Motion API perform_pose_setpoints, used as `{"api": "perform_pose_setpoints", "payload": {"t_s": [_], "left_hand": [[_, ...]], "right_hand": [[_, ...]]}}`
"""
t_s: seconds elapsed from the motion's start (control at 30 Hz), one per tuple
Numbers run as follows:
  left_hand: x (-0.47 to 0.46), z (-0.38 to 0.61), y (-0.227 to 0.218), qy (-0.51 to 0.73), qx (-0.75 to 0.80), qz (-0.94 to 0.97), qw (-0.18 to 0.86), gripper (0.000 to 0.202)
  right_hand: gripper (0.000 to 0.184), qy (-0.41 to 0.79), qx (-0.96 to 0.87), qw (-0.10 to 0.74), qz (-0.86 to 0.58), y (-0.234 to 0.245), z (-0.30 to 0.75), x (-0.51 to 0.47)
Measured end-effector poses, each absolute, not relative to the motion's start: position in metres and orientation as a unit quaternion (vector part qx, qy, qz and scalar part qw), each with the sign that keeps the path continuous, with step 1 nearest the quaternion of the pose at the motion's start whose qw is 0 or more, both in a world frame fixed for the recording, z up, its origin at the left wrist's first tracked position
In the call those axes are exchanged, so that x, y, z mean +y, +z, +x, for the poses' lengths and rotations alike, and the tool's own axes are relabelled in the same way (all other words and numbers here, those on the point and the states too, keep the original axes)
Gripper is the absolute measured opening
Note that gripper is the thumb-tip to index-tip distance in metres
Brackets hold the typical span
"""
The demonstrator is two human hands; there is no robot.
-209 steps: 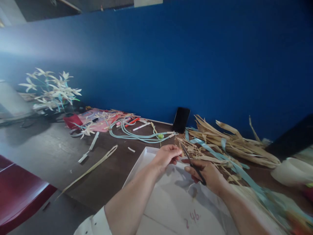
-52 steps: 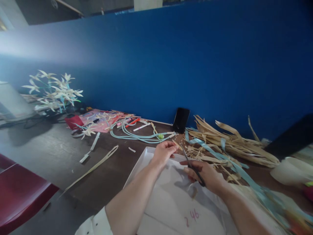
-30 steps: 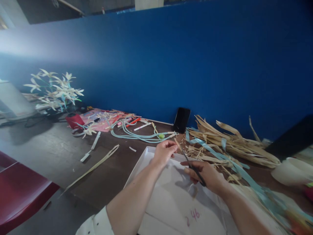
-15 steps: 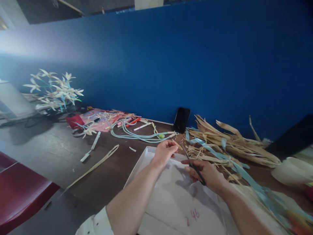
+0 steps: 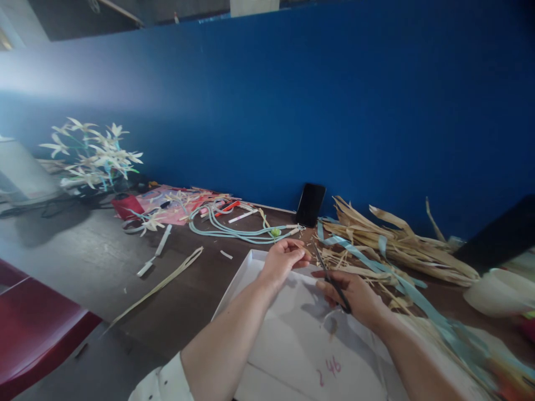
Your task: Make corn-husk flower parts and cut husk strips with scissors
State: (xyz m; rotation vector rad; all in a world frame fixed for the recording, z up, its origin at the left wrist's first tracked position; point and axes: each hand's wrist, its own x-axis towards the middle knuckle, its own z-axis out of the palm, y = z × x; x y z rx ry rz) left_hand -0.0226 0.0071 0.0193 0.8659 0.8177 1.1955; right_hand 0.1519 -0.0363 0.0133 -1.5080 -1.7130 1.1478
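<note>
White artificial flowers [image 5: 111, 159] stand well off to the left of the white box lid [image 5: 288, 345], at the back of the dark table [image 5: 200, 301]. A glossy dark-red surface [image 5: 42, 328] juts in below them, also left of the lid. Nearer the lid on that same side lies a long pale strip [image 5: 165, 283], doubled into a loop at its upper end. Just behind the lid's left corner I see a pale-blue cord [image 5: 251, 241] spread in loose loops. The person's left hand [image 5: 283, 262] is over the lid's far edge, thumb and fingers pinched together on a small tan piece [image 5: 301, 247]. Behind that edge a black phone [image 5: 311, 205] leans against the blue wall [image 5: 267, 111]. The right hand [image 5: 355, 295], over the right part of the lid, has its grip closed around dark scissors [image 5: 334, 284], their tips near the tan piece; whether the blades are parted I can't tell. Right of the lid trails a light-blue ribbon [image 5: 426, 313], with dry husks [image 5: 401, 250] heaped behind it and, farther right from the lid, a white bowl [image 5: 497, 292].
</note>
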Motion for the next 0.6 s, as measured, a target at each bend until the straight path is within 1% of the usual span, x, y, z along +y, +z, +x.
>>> {"api": "perform_pose_setpoints", "payload": {"t_s": [0.13, 0.23, 0.33, 0.43, 0.6], "left_hand": [[0.006, -0.022, 0.019, 0.514, 0.373, 0.374, 0.676, 0.008], [0.006, -0.02, 0.016, 0.497, 0.367, 0.38, 0.688, 0.013], [0.007, -0.018, 0.011, 0.467, 0.378, 0.426, 0.676, 0.016], [0.004, -0.017, 0.007, 0.424, 0.409, 0.526, 0.613, 0.016], [-0.002, -0.02, 0.004, 0.39, 0.42, 0.697, 0.43, 0.017]], "right_hand": [[0.052, 0.43, -0.641, 0.295, -0.563, 0.011, 0.153, -0.035], [0.053, 0.432, -0.638, 0.299, -0.563, 0.014, 0.152, -0.036], [0.052, 0.421, -0.636, 0.312, -0.567, 0.02, 0.15, -0.037], [0.049, 0.412, -0.641, 0.323, -0.562, 0.023, 0.15, -0.037], [0.04, 0.418, -0.636, 0.321, -0.564, 0.017, 0.152, -0.035]]}}
